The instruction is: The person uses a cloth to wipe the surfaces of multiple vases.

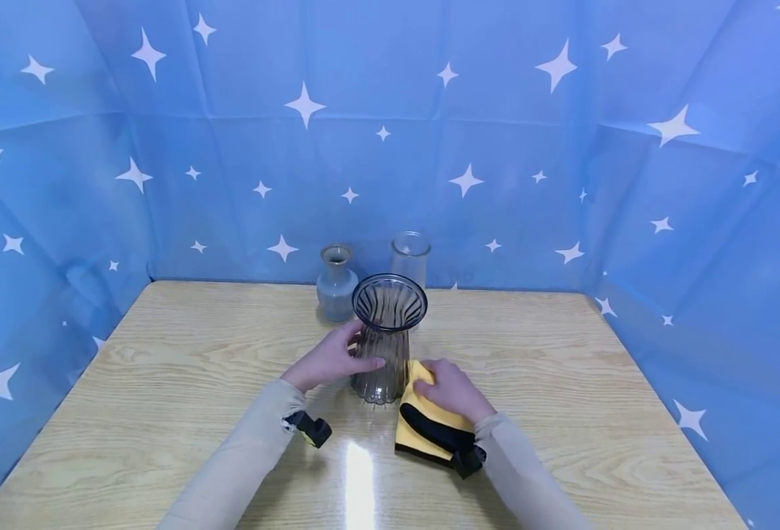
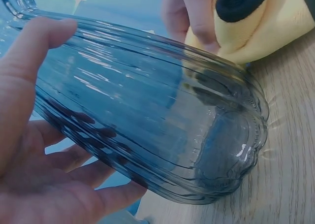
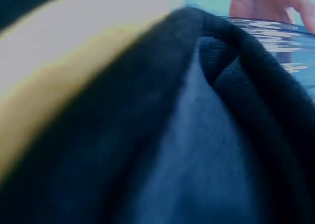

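The ribbed glass vase (image 1: pixel 387 338) stands upright near the middle of the wooden table (image 1: pixel 164 383). The left hand (image 1: pixel 328 361), at its nine o'clock, curls thumb and fingers (image 2: pixel 74 157) round the waist. At its five o'clock the right hand (image 1: pixel 452 389) presses relaxed fingers on a yellow-and-black cloth (image 1: pixel 423 427) touching the vase's base. Two smaller vases (image 1: pixel 336 283) stand at twelve o'clock.

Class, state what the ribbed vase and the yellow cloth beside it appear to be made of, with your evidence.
Ribbed vase: likely smoky tinted glass, glossy; it is see-through with bright highlights. Yellow cloth: soft fabric, perhaps microfibre, matte; it folds and has a fuzzy surface.
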Available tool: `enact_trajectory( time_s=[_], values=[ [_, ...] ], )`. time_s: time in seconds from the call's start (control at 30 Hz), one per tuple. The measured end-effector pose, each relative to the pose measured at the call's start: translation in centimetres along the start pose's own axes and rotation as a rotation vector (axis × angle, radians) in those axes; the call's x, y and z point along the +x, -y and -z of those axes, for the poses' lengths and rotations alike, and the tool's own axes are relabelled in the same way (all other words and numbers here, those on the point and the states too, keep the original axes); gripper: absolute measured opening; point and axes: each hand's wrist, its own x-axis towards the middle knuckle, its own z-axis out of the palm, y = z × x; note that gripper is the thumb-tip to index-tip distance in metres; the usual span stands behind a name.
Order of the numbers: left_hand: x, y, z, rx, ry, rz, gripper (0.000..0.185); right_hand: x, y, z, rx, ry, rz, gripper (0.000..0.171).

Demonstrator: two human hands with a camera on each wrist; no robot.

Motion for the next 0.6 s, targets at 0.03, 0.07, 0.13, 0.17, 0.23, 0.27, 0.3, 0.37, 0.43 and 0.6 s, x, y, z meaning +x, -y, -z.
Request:
enact_trajectory(
  time_s=[0.03,0.07,0.13,0.17,0.23,0.27,0.3,0.37,0.43,0.6],
  values=[
    [0.0,0.0,0.0,0.001,-0.001,-0.004,0.071,0.1,0.0,0.0,-0.014,0.007,-0.007,0.011],
    [0.0,0.0,0.0,0.001,-0.002,-0.008,0.072,0.2,0.1,-0.1,-0.023,0.015,-0.014,0.007],
    [0.0,0.0,0.0,-0.002,-0.003,-0.004,0.073,0.3,0.1,-0.1,-0.033,0.010,-0.031,0.008],
    [0.0,0.0,0.0,-0.006,-0.003,-0.003,0.073,0.3,0.1,-0.1,-0.017,0.009,-0.045,0.009],
    [0.0,0.0,0.0,-0.012,-0.001,-0.004,0.074,0.3,0.0,0.0,0.044,0.010,-0.072,0.008],
    [0.0,0.0,0.0,-0.014,0.000,0.000,0.074,0.2,0.0,0.0,0.088,0.010,-0.088,0.007],
    [0.0,0.1,0.0,-0.016,0.001,0.002,0.074,0.2,0.0,0.0,0.133,0.010,-0.105,0.008],
    [0.0,0.1,0.0,-0.021,0.004,0.005,0.073,0.0,0.0,0.2,0.214,0.002,-0.134,0.016],
    [0.0,0.1,0.0,-0.034,0.010,0.006,0.073,-0.2,0.1,0.4,0.252,-0.031,-0.146,0.027],
    [-0.2,-0.1,0.2,-0.080,0.016,0.035,0.087,-0.6,1.7,1.6,0.212,-0.124,-0.082,0.040]
  ],
)
